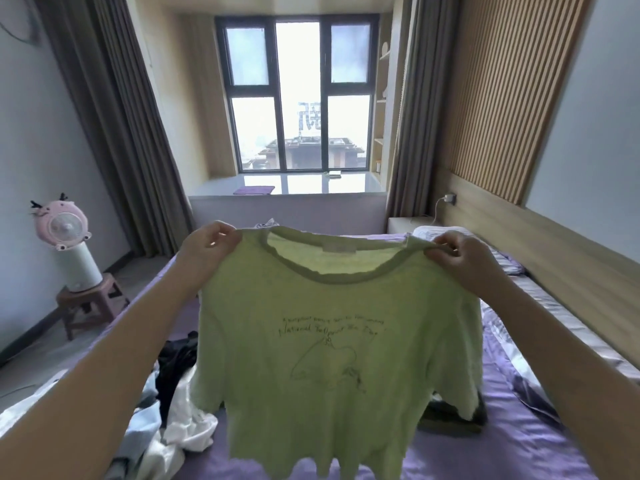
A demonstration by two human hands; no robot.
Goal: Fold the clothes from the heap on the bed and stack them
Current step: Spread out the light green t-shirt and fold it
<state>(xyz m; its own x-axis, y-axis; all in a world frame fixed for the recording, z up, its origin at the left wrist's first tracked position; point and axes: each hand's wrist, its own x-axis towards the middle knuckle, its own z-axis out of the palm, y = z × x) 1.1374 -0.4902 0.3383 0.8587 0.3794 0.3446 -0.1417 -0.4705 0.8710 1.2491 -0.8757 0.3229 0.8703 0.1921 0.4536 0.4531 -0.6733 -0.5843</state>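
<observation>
Two bare forearms enter from the bottom corners, one on each side. No sleeve shows on either arm up to the frame edge, so any garment worn ends above what is visible. The left hand [207, 245] has no ring, and its wrist carries no watch or band. The right hand [464, 261] is likewise unadorned, wrist bare. Fingernails look short and unpainted, though small in view.

Bed [519, 445]: I see a purple sheet.
Left: heap [173, 403].
Right: pillow [436, 233]; dark garment [446, 415], possibly folded.
</observation>
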